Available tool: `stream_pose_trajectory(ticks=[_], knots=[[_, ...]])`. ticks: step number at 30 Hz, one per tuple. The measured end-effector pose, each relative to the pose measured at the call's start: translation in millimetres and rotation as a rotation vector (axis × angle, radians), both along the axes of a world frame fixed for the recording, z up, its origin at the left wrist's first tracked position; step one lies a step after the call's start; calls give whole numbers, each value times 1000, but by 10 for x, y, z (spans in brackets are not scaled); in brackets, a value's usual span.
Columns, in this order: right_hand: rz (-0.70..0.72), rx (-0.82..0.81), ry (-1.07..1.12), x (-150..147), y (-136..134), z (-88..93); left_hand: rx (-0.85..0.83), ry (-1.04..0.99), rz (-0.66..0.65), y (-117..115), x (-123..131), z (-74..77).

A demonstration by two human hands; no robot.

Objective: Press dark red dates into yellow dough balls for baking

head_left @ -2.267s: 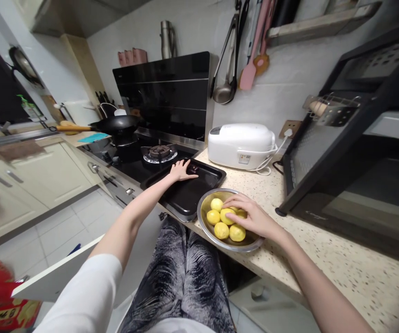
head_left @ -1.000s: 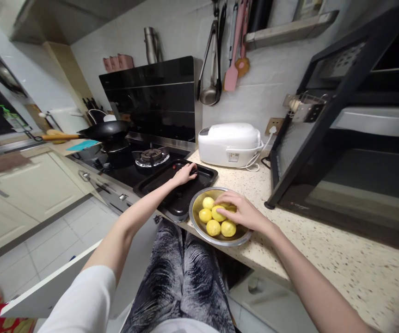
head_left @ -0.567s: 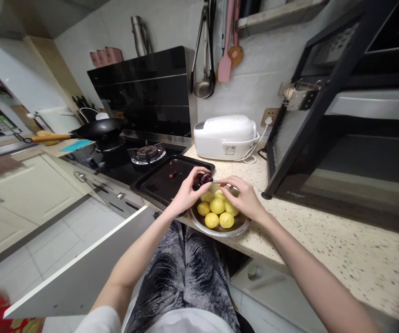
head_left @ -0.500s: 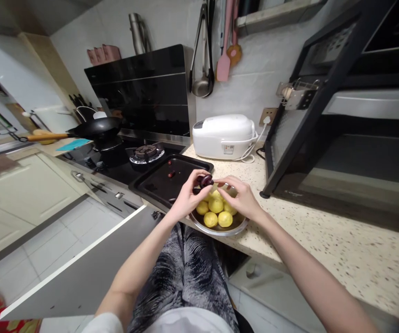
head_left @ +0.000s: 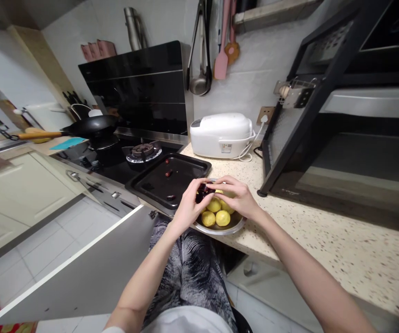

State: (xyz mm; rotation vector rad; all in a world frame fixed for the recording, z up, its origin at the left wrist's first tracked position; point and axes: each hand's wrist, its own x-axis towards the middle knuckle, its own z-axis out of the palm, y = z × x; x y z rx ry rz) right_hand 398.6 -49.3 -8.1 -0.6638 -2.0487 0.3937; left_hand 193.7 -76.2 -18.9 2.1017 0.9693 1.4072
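Observation:
A metal bowl (head_left: pixel 233 225) with several yellow dough balls (head_left: pixel 215 211) sits at the counter's front edge. Over it, my left hand (head_left: pixel 188 206) is closed on small dark red fruits (head_left: pixel 202 191). My right hand (head_left: pixel 236 196) meets it from the right, fingertips pinching at the same dark fruits. Left of the bowl lies a black baking tray (head_left: pixel 181 175) with a few dark red pieces (head_left: pixel 168 173) on it.
A white rice cooker (head_left: pixel 222 134) stands behind the tray by the wall. A black oven with its door open (head_left: pixel 324 111) fills the right. A gas hob (head_left: pixel 143 151) and a black wok (head_left: pixel 90 126) are at the left. An open white drawer (head_left: pixel 81 273) juts out below.
My left hand left the baking tray carrying dark fruits and came over the bowl. My right hand lifted off the yellow balls and now pinches at the fruits.

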Motion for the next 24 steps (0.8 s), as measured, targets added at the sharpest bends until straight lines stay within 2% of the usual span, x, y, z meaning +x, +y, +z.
stream_pose_trajectory(ticks=[5, 18, 21, 24], knots=[[63, -8, 31, 11, 18, -15, 53, -19, 15, -79, -21, -33], [202, -176, 154, -27, -34, 53, 113, -98, 30, -132, -47, -116], [169, -220, 176, -10, -49, 82, 137, -123, 92, -150, -42, -150], [29, -302, 220, 43, -8, 106, 154, -151, 148, -175, -35, -184]])
